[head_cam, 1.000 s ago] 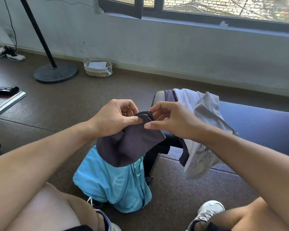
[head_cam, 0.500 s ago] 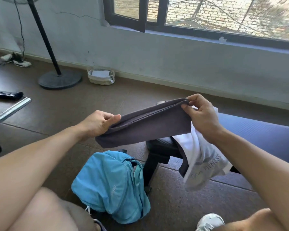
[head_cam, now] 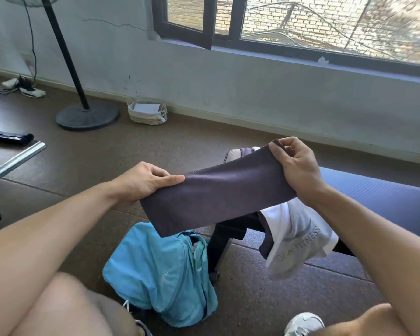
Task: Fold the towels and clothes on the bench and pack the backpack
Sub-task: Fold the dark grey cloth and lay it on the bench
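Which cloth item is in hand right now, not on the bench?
The dark grey towel, stretched between left hand and right hand. The white printed shirt hangs off the bench, untouched.

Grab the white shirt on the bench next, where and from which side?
Take the white shirt at its upper bunched part on the bench edge, coming from above on the near side. Its lower half hangs free over the edge, so a top grip probably lifts it clear without dragging.
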